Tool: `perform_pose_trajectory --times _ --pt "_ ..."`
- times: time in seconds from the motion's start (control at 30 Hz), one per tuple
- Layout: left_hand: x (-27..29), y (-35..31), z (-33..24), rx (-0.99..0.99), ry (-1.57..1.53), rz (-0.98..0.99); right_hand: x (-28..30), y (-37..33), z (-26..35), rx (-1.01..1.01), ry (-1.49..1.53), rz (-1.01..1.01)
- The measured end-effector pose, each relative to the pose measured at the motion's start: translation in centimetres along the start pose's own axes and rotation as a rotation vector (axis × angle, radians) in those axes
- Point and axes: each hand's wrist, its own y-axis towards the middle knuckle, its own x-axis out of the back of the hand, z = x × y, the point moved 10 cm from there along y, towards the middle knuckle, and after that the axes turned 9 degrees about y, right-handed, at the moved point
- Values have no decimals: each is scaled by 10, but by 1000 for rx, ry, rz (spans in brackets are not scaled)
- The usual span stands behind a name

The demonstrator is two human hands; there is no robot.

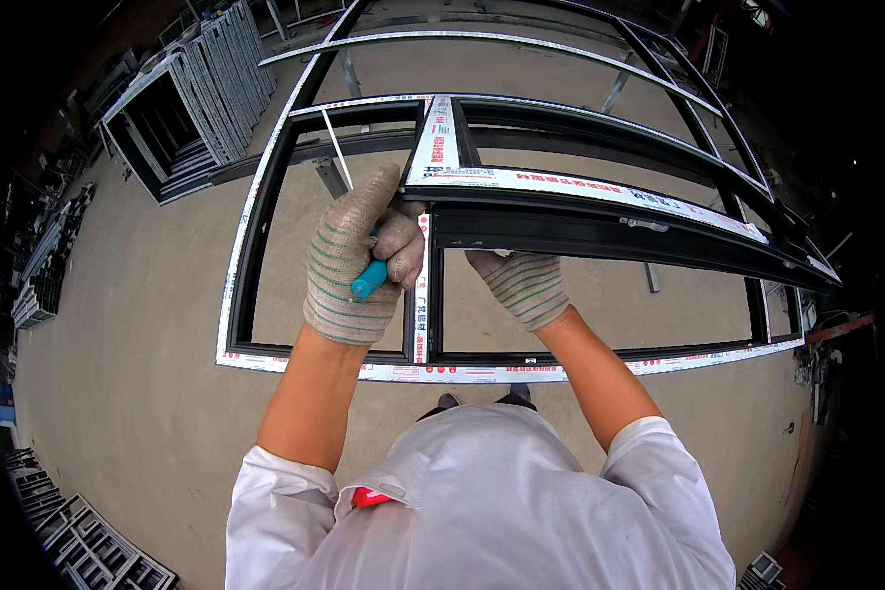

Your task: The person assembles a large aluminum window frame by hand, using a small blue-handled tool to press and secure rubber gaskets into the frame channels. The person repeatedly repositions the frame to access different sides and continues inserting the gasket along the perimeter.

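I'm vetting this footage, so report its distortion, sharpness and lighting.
Head view: long edges of the large frame bow, fisheye-style; head view: the left hand and right hand look sharp; head view: the floor is fairly evenly lit, while the picture's rim sinks to black, hiding detail.

A black sash (560,231) hides most fingers of the right hand (531,290); the left hand (349,261) covers part of a blue tool (369,280); the picture's top crops the frame (501,375).

Green-striped cream gloves (339,265), turquoise handle (369,279), black window sash (560,231), white shirt (492,492)
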Motion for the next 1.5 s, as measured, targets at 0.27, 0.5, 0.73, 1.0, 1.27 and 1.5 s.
perform_pose_trajectory --times 0.27,0.5,0.73,1.0,1.27,1.5 --pt "-8 8 -8 -41 -55 -24 -101 26 -38 9 2256 400" --pt "-28 35 -50 -233 -36 99 -84 84 -65 -13 2135 162" --pt "99 0 6 -62 197 -380 -1 159 -1 -4 148 -366" --pt "255 -120 152 142 373 -914 41 262 -37 98 253 -760" --pt "277 -143 148 83 518 -950 47 319 -43 88 -24 -816" --pt "280 -156 138 78 419 -850 52 364 -61 -44 -260 -759"
